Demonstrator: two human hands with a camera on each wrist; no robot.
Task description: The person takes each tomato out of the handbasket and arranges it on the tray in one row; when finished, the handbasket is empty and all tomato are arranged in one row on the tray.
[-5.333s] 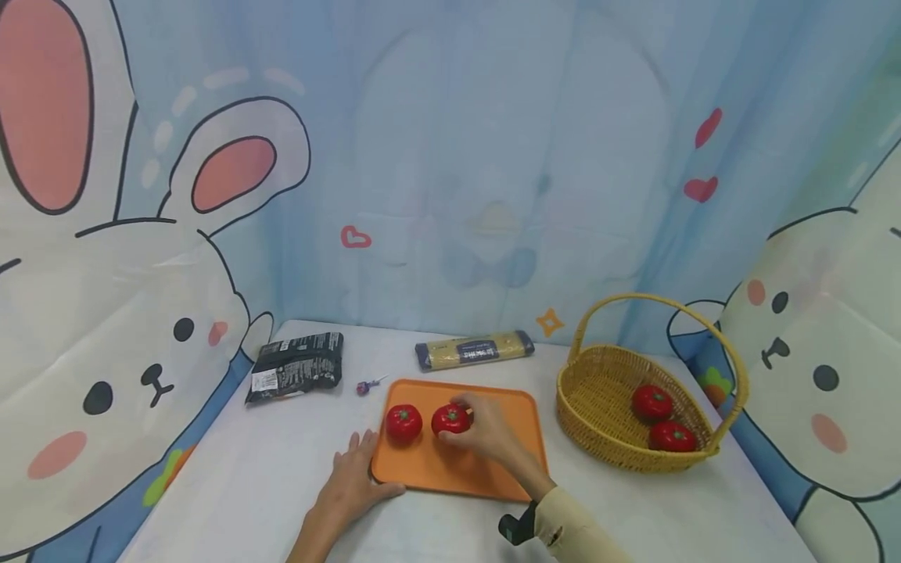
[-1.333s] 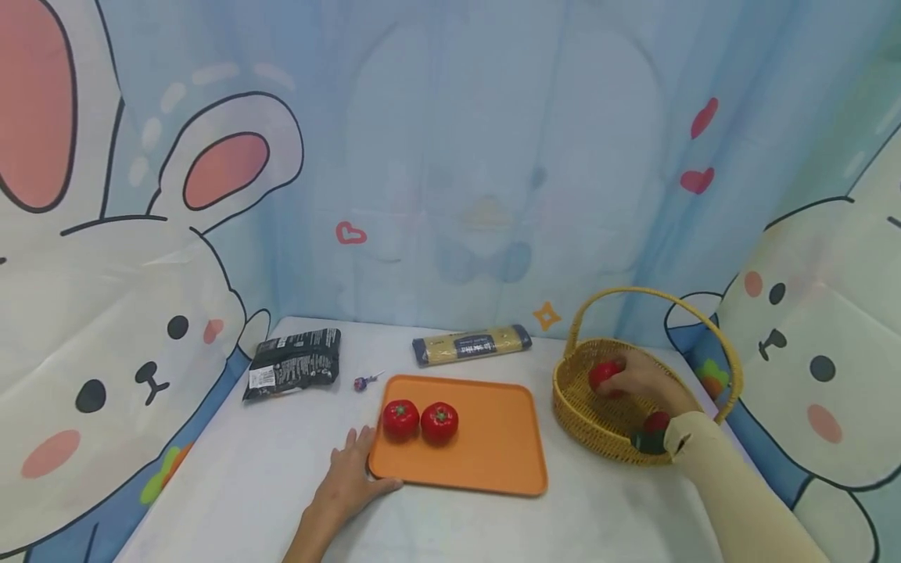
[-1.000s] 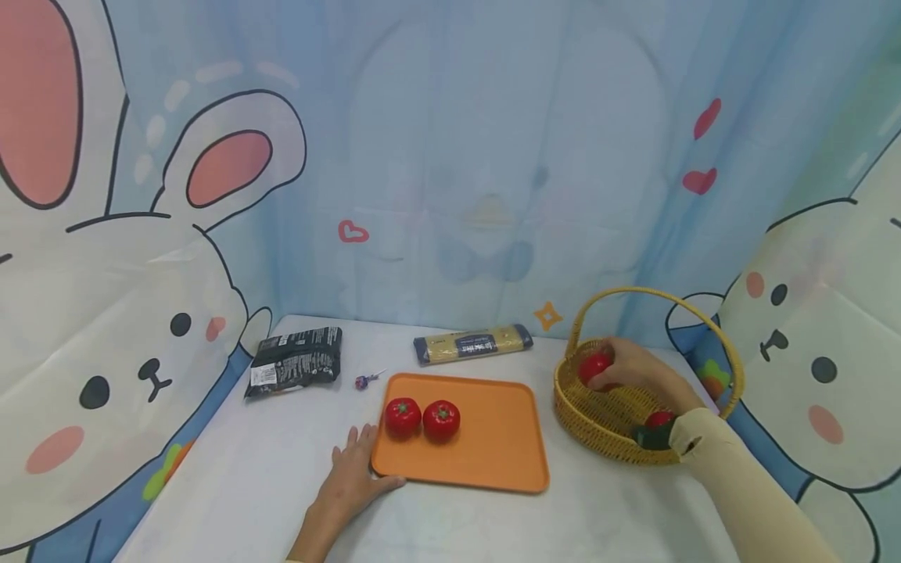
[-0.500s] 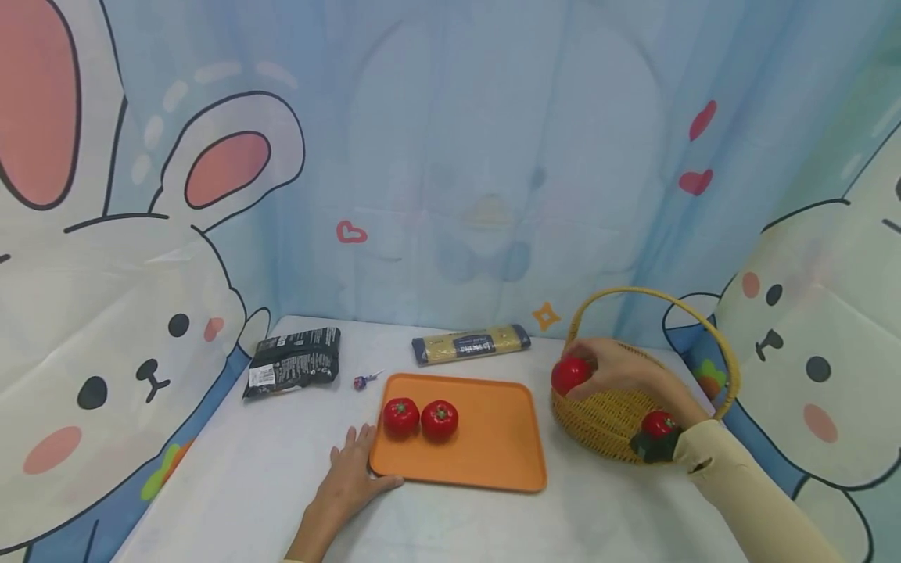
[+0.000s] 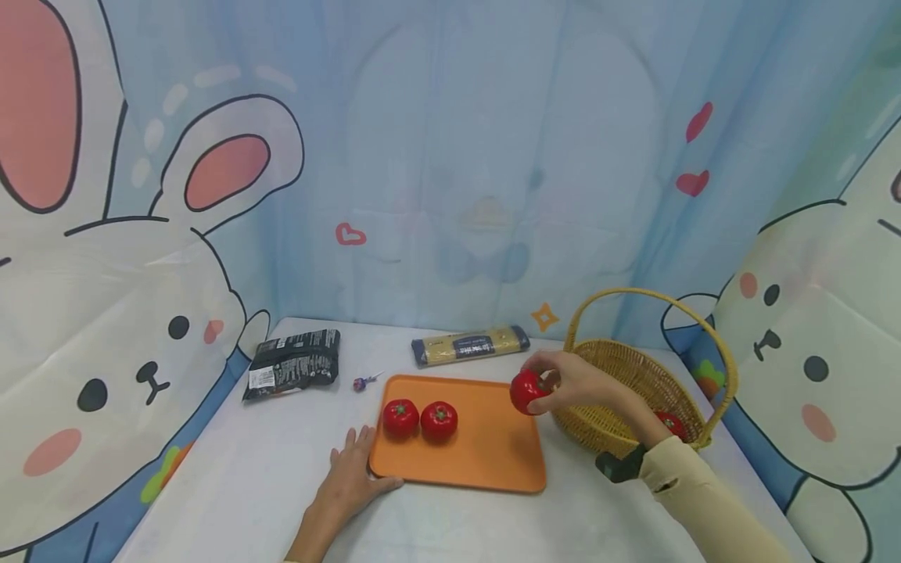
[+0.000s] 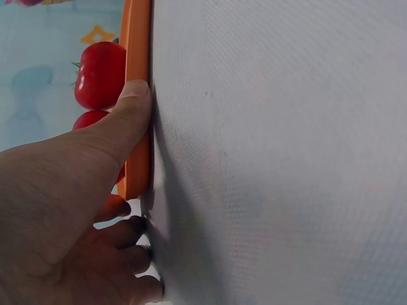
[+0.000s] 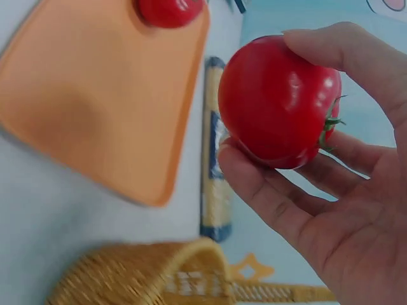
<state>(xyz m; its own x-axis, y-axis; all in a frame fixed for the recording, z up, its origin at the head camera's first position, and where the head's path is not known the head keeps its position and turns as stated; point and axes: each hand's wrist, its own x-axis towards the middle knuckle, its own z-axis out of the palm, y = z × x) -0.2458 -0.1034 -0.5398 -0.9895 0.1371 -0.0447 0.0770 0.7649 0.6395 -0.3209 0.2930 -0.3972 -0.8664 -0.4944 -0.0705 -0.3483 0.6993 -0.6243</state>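
Head view: right of centre, the right hand [image 5: 580, 381] holds a red tomato [image 5: 526, 392] at the upper right corner of an orange tray [image 5: 486, 463].
Thumb and fingers pinch its rounded sides, presumably for security. Lower left of centre, the left hand [image 5: 346, 478], fingers spread, touches the tray's corner, probably steadying it under two more tomatoes [image 5: 439, 423].

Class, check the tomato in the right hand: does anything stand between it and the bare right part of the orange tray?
Nothing visible does. The right hand holds the tomato by the orange tray's far right corner; the two tomatoes on it sit to the left, clear of that part.
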